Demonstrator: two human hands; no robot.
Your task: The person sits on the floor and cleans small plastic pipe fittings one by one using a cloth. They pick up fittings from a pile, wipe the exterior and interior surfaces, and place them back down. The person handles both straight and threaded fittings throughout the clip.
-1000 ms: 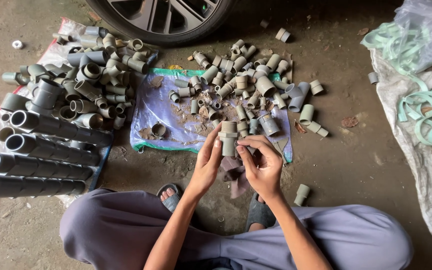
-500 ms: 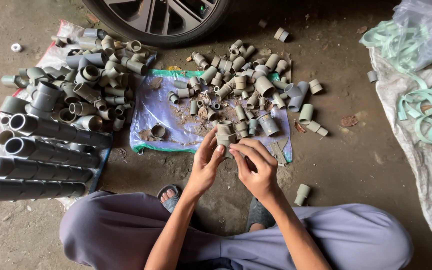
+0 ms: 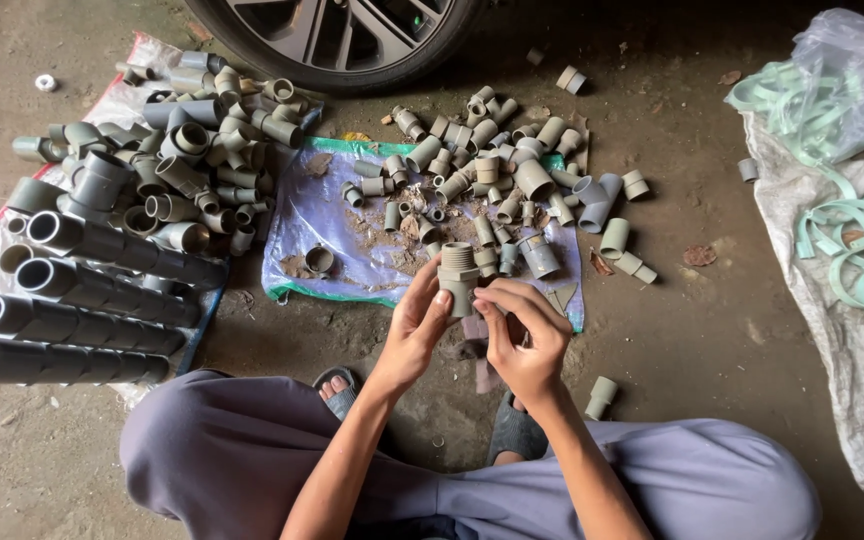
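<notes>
A grey threaded pipe fitting (image 3: 458, 272) is held upright between both hands above the near edge of a blue plastic sheet (image 3: 324, 222). My left hand (image 3: 414, 325) grips its left side with thumb and fingers. My right hand (image 3: 524, 335) pinches its lower right side. Several small grey pipe fittings (image 3: 492, 170) lie scattered on the sheet just beyond the hands. My crossed legs in grey trousers (image 3: 252, 450) fill the bottom of the view.
A heap of larger grey fittings (image 3: 187, 150) and several long grey pipes (image 3: 82, 300) lie at the left. A car wheel (image 3: 337, 35) stands at the top. Pale green strips (image 3: 852, 220) rest on a white sack at the right. A loose fitting (image 3: 601, 397) lies by my right knee.
Both hands have risen slightly toward the sheet, and the threaded fitting between them now stands upright and fully in view.
</notes>
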